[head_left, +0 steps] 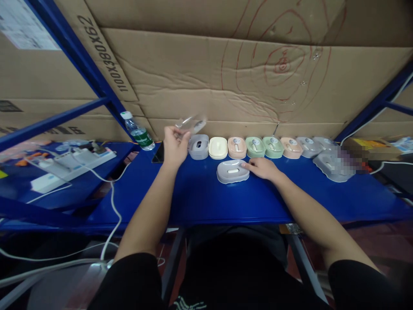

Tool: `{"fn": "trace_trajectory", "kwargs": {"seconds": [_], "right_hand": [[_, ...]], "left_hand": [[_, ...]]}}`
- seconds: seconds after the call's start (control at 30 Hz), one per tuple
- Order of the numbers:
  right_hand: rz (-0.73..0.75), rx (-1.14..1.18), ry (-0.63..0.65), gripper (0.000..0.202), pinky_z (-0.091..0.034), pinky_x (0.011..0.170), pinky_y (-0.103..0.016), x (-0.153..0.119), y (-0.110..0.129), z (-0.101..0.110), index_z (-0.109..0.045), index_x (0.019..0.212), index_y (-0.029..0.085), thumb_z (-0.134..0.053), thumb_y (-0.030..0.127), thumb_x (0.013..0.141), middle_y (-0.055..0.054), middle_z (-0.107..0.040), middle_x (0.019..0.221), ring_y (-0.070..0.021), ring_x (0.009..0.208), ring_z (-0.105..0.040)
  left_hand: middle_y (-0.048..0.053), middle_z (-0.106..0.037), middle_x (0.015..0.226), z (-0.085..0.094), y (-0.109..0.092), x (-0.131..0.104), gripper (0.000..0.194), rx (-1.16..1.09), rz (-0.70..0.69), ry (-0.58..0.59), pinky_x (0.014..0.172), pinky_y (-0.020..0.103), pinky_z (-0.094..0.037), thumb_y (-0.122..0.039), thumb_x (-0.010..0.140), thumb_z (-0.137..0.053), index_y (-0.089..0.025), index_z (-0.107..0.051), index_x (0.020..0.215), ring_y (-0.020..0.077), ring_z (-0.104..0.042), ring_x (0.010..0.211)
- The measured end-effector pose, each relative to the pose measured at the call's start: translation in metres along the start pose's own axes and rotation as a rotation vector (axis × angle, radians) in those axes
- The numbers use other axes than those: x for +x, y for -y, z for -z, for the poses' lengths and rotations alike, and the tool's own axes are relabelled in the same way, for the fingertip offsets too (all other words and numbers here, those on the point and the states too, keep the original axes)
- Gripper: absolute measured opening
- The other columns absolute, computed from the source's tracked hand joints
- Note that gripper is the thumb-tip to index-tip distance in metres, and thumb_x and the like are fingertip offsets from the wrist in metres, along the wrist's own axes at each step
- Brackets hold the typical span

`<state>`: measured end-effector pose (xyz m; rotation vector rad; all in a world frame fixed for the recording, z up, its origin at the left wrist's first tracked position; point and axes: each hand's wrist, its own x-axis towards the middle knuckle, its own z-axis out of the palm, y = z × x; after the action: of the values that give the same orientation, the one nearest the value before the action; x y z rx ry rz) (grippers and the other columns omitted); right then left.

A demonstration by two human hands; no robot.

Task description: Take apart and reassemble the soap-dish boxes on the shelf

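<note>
My left hand (176, 146) is raised above the back left of the table, its fingers closed on a clear plastic piece (190, 123). A pale spot shows on that piece, which is slightly blurred. Just right of this hand is a grey box (198, 151) with a dark opening in its top. My right hand (263, 168) rests on the table, thumb and fingers at the right edge of a grey oval lid (232, 175) that has a white slot-like mark in its middle. Behind it stand a cream box (218, 148) and a peach box (237, 150).
Along the back, the row continues with green boxes (256, 148), another peach box (291, 148) and grey boxes (308, 147). A larger grey piece (334, 165) lies at right. At left are a water bottle (140, 133), a dark phone (158, 154) and a power strip (71, 168) with cables.
</note>
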<state>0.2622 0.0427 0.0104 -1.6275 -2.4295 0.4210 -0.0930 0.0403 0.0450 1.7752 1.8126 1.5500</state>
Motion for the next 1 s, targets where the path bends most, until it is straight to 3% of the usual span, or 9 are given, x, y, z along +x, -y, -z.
{"fn": "trace_trajectory", "kwargs": {"seconds": [0.17, 0.3, 0.43, 0.53, 0.7, 0.9, 1.0], "right_hand": [[0.068, 0.301, -0.238, 0.057, -0.045, 0.067, -0.031, 0.002, -0.003, -0.002, -0.068, 0.104, 0.02, -0.042, 0.071, 0.1, -0.007, -0.074, 0.086, -0.0221, 0.076, -0.067], [0.155, 0.512, -0.313, 0.06, -0.051, 0.067, -0.033, 0.0, 0.001, -0.004, -0.06, 0.127, 0.018, -0.045, 0.07, 0.099, -0.005, -0.073, 0.085, -0.0185, 0.063, -0.066], [0.152, 0.556, -0.288, 0.056, -0.051, 0.064, -0.032, -0.002, 0.005, -0.004, -0.063, 0.106, 0.019, -0.048, 0.072, 0.097, -0.005, -0.072, 0.082, -0.0176, 0.06, -0.065], [0.108, 0.602, -0.257, 0.057, -0.05, 0.061, -0.031, -0.001, 0.004, -0.004, -0.06, 0.087, 0.021, -0.049, 0.076, 0.094, -0.004, -0.07, 0.072, -0.0174, 0.058, -0.064], [0.081, 0.591, -0.236, 0.061, -0.044, 0.056, -0.028, 0.001, -0.002, -0.006, -0.055, 0.075, 0.022, -0.046, 0.079, 0.094, 0.0, -0.06, 0.057, -0.0158, 0.051, -0.058], [0.063, 0.399, -0.179, 0.065, -0.042, 0.062, -0.029, 0.001, 0.002, -0.006, -0.052, 0.067, 0.022, -0.04, 0.078, 0.096, -0.003, -0.063, 0.062, -0.0188, 0.065, -0.061], [0.046, 0.33, -0.142, 0.065, -0.041, 0.063, -0.03, 0.002, 0.004, -0.006, -0.052, 0.066, 0.022, -0.037, 0.076, 0.098, -0.004, -0.064, 0.063, -0.0195, 0.067, -0.061]], "left_hand": [[0.003, -0.073, 0.089, -0.033, -0.031, -0.027, 0.037, -0.398, 0.025, 0.296, 0.058, 0.026, -0.047, -0.052, 0.097, -0.058, -0.025, -0.037, 0.11, 0.0103, -0.06, 0.054], [-0.001, -0.071, 0.078, -0.051, -0.044, -0.044, 0.048, -0.506, 0.167, 0.561, 0.053, 0.025, -0.046, -0.05, 0.097, -0.059, -0.023, -0.037, 0.129, 0.0104, -0.058, 0.047], [-0.001, -0.069, 0.078, -0.057, -0.048, -0.054, 0.079, -0.506, 0.202, 0.714, 0.054, 0.028, -0.049, -0.051, 0.097, -0.06, -0.022, -0.019, 0.159, 0.0113, -0.059, 0.048], [-0.001, -0.066, 0.078, -0.057, -0.046, -0.056, 0.086, -0.491, 0.195, 0.811, 0.056, 0.029, -0.051, -0.043, 0.093, -0.066, -0.021, -0.02, 0.162, 0.0114, -0.06, 0.053], [0.002, -0.068, 0.088, -0.053, -0.037, -0.053, 0.105, -0.411, 0.171, 0.915, 0.058, 0.028, -0.047, -0.035, 0.078, -0.082, -0.017, -0.022, 0.163, 0.0114, -0.058, 0.061], [-0.001, -0.064, 0.074, -0.044, -0.031, -0.045, 0.091, -0.211, 0.087, 1.042, 0.058, 0.028, -0.04, -0.044, 0.08, -0.078, -0.008, -0.038, 0.153, 0.0138, -0.055, 0.064], [-0.002, -0.061, 0.068, -0.043, -0.03, -0.043, 0.079, -0.179, 0.057, 1.083, 0.056, 0.027, -0.037, -0.046, 0.082, -0.075, -0.009, -0.047, 0.145, 0.0136, -0.054, 0.061]]}}
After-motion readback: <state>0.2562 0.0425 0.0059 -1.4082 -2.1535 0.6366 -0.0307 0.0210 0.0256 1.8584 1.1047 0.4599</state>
